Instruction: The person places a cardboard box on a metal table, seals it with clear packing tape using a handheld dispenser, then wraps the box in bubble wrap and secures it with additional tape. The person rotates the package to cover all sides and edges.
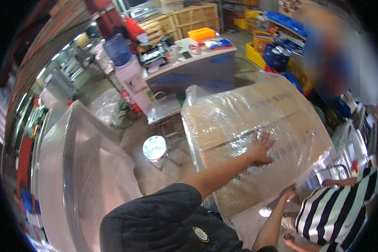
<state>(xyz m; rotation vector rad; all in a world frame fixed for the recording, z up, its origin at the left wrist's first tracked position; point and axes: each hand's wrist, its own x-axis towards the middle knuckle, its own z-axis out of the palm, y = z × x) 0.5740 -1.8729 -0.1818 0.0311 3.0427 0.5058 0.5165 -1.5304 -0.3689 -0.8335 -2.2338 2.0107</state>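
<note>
Left grip (261, 148) on wrapped carton (279, 128)

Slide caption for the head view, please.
Left hand spread on a plastic-wrapped cardboard package, right hand by its edge.

The large carton (239, 113) is coloured brown and overlaid with clear film (192, 94). The wearer's shirt (155, 214) is coloured dark grey, marked by 1 badge (200, 234) in white and yellow. The co-worker's shirt (332, 214) is striped in black and white. The water bottle (117, 51) is tinted blue; the desk case (201, 33) is coloured yellow-orange.
</note>
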